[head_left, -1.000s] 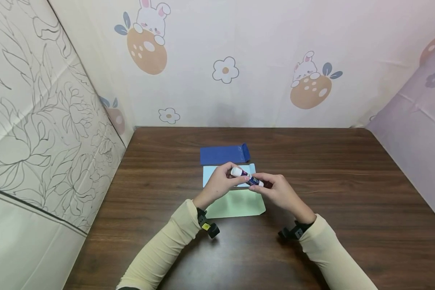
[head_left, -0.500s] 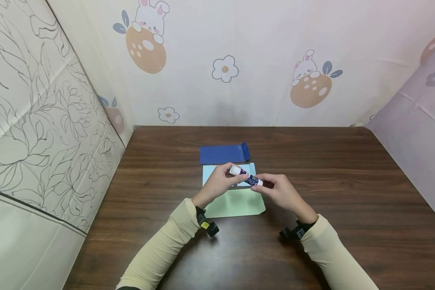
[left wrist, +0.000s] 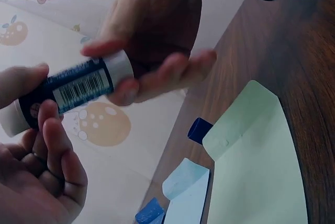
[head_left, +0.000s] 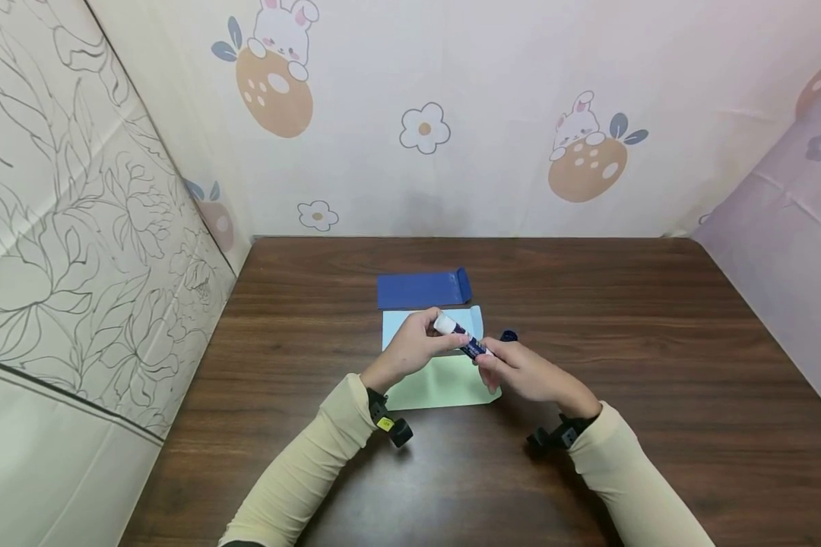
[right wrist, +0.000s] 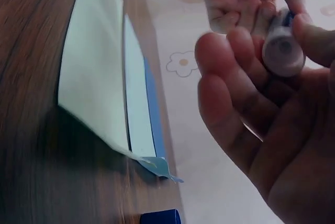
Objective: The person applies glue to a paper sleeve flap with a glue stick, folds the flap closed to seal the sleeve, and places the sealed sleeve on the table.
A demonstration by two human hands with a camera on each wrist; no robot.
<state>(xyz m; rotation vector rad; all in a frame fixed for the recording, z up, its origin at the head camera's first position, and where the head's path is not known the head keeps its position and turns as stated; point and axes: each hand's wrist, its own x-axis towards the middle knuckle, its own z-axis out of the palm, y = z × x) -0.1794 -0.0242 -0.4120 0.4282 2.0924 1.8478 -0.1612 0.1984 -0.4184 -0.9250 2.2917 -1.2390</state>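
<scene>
My left hand [head_left: 410,348] holds a glue stick [head_left: 467,346] by its white end, thumb and fingers round the dark barrel. At the other white end, the thumb and fingers of my right hand [head_left: 530,372] pinch the glue stick. In the left wrist view, a barcode shows on the barrel of the glue stick [left wrist: 81,89]. The stick is tilted above a light green envelope [head_left: 445,384] and a light blue envelope [head_left: 397,325]. Just beyond my right hand, a dark blue cap [head_left: 509,335] lies on the table.
A dark blue envelope [head_left: 417,291] lies behind the light blue one, its flap at the right end. The brown wooden table [head_left: 622,304] ends at a patterned wall covering [head_left: 492,175]. Another covered panel [head_left: 96,228] stands at the left.
My right hand has turned at the end of the glue stick, its fingers shifting lower. The dark cap now shows beyond it. My left hand stays almost still.
</scene>
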